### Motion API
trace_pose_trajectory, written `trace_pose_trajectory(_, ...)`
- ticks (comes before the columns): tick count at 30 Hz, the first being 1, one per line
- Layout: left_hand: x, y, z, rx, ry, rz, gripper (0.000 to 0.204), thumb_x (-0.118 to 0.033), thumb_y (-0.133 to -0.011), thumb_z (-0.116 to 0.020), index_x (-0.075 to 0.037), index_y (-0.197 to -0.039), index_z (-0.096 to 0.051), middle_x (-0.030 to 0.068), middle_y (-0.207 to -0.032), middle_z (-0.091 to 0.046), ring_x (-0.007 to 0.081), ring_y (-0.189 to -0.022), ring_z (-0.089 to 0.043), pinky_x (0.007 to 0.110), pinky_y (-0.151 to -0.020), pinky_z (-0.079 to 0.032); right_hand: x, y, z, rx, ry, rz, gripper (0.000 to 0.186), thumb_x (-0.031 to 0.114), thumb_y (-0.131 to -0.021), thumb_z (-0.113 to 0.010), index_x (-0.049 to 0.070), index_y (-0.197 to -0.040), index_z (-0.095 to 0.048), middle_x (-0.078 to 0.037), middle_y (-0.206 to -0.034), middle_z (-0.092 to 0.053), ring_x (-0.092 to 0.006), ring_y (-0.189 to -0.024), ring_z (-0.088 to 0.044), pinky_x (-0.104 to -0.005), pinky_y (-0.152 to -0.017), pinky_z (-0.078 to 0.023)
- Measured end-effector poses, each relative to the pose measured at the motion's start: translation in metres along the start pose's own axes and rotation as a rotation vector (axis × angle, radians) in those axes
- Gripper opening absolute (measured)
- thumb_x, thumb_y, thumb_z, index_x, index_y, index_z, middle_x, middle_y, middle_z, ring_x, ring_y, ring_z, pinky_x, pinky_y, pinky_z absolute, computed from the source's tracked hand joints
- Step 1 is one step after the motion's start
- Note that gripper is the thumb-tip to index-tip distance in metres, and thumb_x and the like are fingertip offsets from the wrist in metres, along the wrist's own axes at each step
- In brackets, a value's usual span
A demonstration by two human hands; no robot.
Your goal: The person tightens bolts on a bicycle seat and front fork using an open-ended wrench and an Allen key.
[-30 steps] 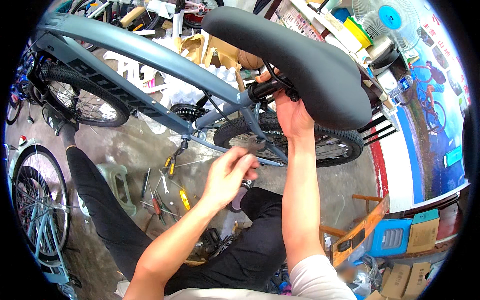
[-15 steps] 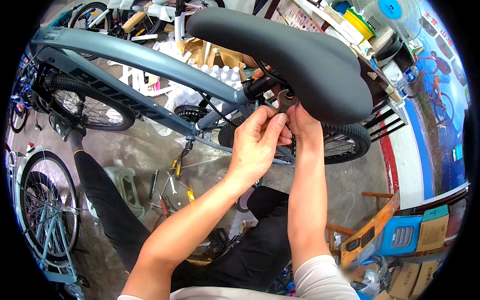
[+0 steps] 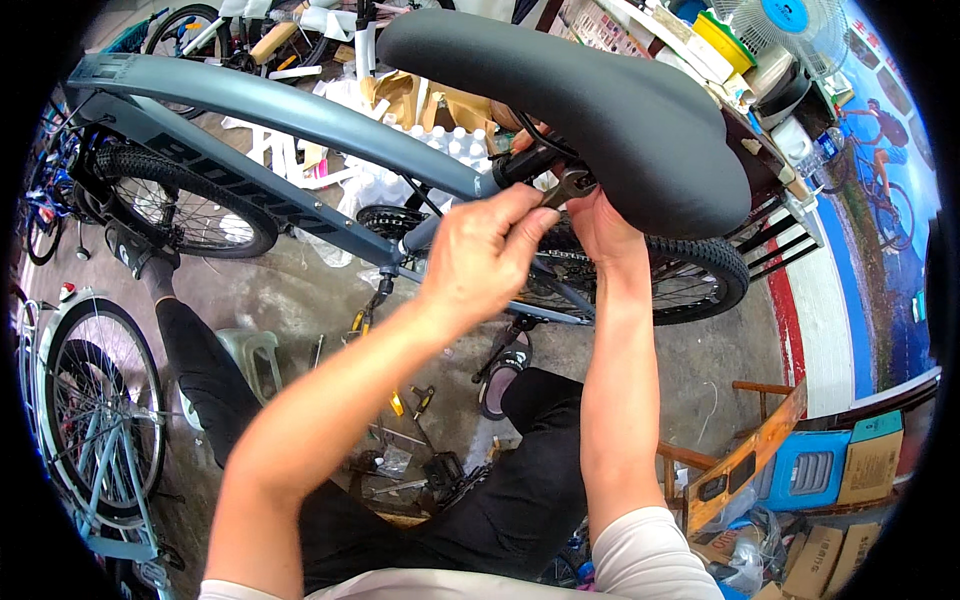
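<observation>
A black saddle (image 3: 600,110) tops the seat post (image 3: 525,165) of a grey-blue bicycle frame (image 3: 300,125). Below the saddle, my left hand (image 3: 475,255) pinches the handle of an open-ended wrench (image 3: 572,187), whose jaw is at the clamp area under the seat. My right hand (image 3: 605,228) is tucked against the saddle's underside, close to the wrench's head. Its fingers look curled, but the saddle hides most of them and whatever they grip. A bit of skin shows beyond the seat post.
Pliers (image 3: 422,398) and other hand tools lie on the floor by a loose pedal (image 3: 442,468). A pale plastic stool (image 3: 250,360) and another bicycle's wheel (image 3: 100,410) stand left. At right are a wooden chair (image 3: 750,460), a blue stool (image 3: 805,468) and cardboard boxes (image 3: 868,460).
My left hand has swung left with the wrench, and the wrench handle now points more to the left. My right hand stays under the saddle.
</observation>
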State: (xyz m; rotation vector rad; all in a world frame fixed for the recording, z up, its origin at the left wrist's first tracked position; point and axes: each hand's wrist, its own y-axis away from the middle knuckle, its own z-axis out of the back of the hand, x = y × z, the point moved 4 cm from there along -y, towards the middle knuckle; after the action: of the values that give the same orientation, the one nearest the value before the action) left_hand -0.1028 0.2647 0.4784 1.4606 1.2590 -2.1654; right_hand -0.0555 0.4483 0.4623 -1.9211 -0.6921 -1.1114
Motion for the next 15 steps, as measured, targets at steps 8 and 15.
trace_pose_trajectory(8,-0.075,-0.049,0.061,0.340,-0.946,-0.492,0.020,-0.028,-0.091,-0.069,-0.008,-0.094,-0.069,0.0147,-0.073,-0.067,0.0367,-0.072,-0.069,0.049,-0.060,-0.051,0.017,0.000,-0.031,0.084,-0.140,0.195,0.041,0.037,-0.100,-0.064,0.009,-0.129,-0.062,-0.004,-0.126,-0.067,-0.0189,-0.116,-0.063,-0.0389,-0.105,-0.047)
trace_pose_trajectory(15,-0.026,-0.017,0.060,0.354,-0.047,0.248,0.020,-0.016,-0.100,-0.064,0.004,-0.101,-0.069,0.0061,-0.076,-0.070,0.0105,-0.067,-0.067,0.028,-0.062,-0.056,0.018,0.004,-0.034,0.055,-0.077,0.010,0.035,0.022,-0.102,-0.063,0.005,-0.132,-0.060,-0.008,-0.126,-0.066,-0.0211,-0.117,-0.063,-0.0382,-0.101,-0.050)
